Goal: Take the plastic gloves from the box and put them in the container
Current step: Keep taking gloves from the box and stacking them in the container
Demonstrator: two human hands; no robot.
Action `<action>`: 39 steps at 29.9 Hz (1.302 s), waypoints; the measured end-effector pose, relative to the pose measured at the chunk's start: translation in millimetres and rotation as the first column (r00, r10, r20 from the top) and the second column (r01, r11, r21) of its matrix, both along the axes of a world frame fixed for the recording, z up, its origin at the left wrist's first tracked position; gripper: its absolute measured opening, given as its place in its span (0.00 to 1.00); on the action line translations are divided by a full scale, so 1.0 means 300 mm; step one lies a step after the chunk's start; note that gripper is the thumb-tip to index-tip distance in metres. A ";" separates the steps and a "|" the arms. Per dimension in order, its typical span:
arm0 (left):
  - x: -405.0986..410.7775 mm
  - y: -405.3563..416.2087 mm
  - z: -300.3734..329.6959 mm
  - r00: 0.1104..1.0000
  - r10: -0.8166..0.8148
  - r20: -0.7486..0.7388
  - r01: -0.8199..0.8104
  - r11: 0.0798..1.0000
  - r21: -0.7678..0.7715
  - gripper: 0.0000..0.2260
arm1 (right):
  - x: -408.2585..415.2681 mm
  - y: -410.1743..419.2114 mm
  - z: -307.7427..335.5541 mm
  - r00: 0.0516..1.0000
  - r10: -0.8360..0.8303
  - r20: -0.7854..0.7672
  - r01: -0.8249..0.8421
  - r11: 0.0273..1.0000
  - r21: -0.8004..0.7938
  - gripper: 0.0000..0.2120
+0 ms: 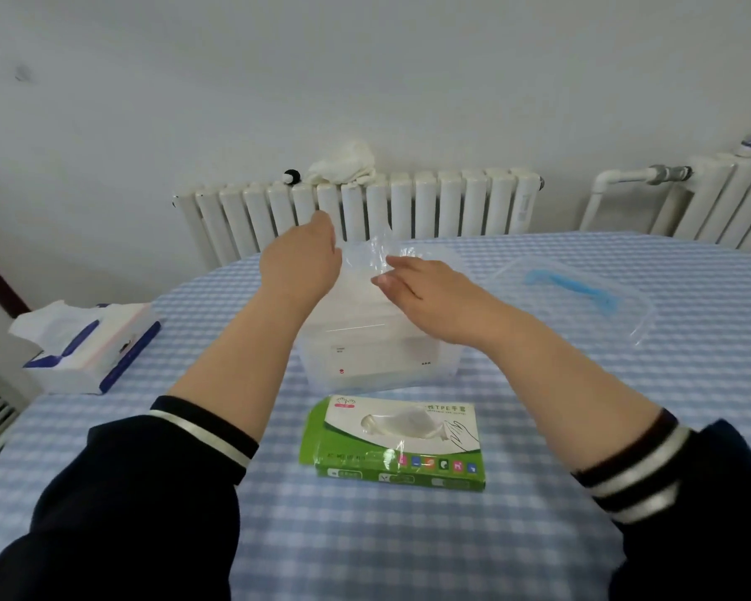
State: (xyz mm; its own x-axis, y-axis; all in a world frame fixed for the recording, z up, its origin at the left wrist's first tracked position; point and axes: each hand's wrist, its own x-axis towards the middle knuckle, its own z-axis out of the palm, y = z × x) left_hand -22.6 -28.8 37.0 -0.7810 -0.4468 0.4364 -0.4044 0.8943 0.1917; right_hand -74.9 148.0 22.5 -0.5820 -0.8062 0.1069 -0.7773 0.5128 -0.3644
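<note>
Behind the green glove box (pixel 394 442), the clear container (pixel 378 336) already holds a pale stack, so the transfer looks well advanced. Over that container, the left hand (pixel 300 264) and right hand (pixel 426 292) pinch a clear plastic glove (pixel 367 258), not yet laid down; more gloves show in the box's opening.

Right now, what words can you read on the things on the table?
"TPE", followed by two Chinese characters: top right of the green glove box.
Small print along the box's front: too blurred to read.
Marks on the clear container: too small to read.
Tissue pack: no readable text.
</note>
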 end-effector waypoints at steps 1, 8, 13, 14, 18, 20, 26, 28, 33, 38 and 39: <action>0.005 -0.007 -0.009 1.000 0.000 0.011 0.001 0.999 -0.033 0.05 | -0.015 -0.020 0.008 0.999 -0.009 0.033 0.006 0.996 0.087 0.26; 0.015 -0.051 -0.075 0.969 -0.019 0.245 0.041 0.996 -0.083 0.06 | -0.063 -0.093 0.055 0.981 -0.028 0.190 -0.054 0.908 0.415 0.22; 0.007 -0.060 -0.084 0.906 0.070 0.417 0.048 0.963 -0.267 0.14 | -0.079 -0.102 0.055 0.980 -0.035 0.197 -0.063 0.879 0.473 0.23; 0.008 -0.065 -0.080 0.901 0.076 0.426 0.050 0.960 -0.277 0.14 | -0.081 -0.098 0.055 0.982 -0.032 0.184 -0.060 0.877 0.476 0.23; 0.014 -0.069 -0.066 0.904 0.096 0.418 0.056 0.939 -0.338 0.12 | -0.081 -0.079 0.055 0.986 -0.010 0.166 -0.064 0.899 0.433 0.25; 0.025 -0.072 -0.057 0.910 0.114 0.398 0.046 0.927 -0.372 0.10 | -0.078 -0.076 0.054 0.984 -0.012 0.179 -0.064 0.910 0.409 0.24; 0.089 -0.097 0.004 0.975 0.178 0.133 -0.096 0.878 -0.469 0.10 | -0.099 -0.083 0.030 0.981 -0.042 0.188 -0.035 0.922 0.386 0.17; 0.110 -0.087 0.022 0.996 0.090 0.012 -0.076 0.895 -0.439 0.10 | -0.094 -0.086 0.034 0.984 -0.029 0.178 -0.044 0.919 0.393 0.18; 0.131 0.070 0.034 0.912 -0.411 0.019 0.410 0.912 0.019 0.13 | -0.078 -0.085 0.047 0.989 0.007 0.145 -0.073 0.885 0.460 0.19; 0.118 0.047 -0.069 0.893 -0.251 0.373 0.289 0.956 -0.051 0.25 | -0.101 -0.076 0.030 0.981 -0.004 0.192 -0.066 0.931 0.358 0.20; 0.114 0.041 -0.080 0.892 -0.234 0.387 0.274 0.960 -0.049 0.27 | -0.113 -0.073 0.021 0.983 -0.007 0.181 -0.055 0.941 0.335 0.18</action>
